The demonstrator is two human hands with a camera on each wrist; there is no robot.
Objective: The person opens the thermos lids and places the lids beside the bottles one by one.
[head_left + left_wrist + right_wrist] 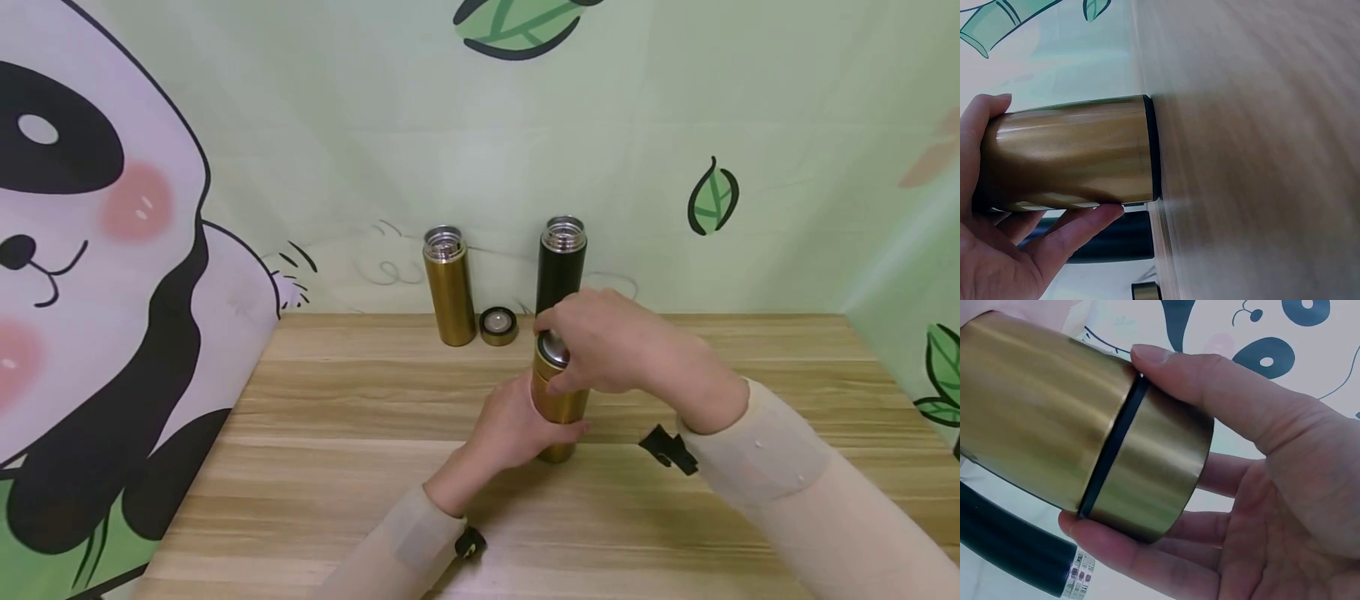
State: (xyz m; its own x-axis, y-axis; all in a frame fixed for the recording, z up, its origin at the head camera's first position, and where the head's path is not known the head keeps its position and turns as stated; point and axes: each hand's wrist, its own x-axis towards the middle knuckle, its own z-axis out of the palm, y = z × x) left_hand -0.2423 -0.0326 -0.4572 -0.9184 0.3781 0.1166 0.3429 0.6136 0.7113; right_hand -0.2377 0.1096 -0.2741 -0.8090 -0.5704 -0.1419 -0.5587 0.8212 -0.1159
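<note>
A gold thermos flask (566, 406) stands upright near the middle of the wooden table (360, 475). My left hand (513, 425) grips its body, thumb on one side and fingers on the other. In the left wrist view the flask's black base is right at the table top. From above, my right hand (611, 342) holds the gold lid (1157, 462), thumb and fingers spread around its side. A dark ring shows between lid and body in the right wrist view. Just behind stands a black flask (561, 279) without a lid, its lower part hidden by the right hand.
At the table's back edge, left of the black flask, stands another gold flask (452, 300), its steel mouth uncovered. Beside it lies a loose lid (498, 327) with its inside up. A pale green cloth (337, 150) printed with a panda and leaves hangs behind.
</note>
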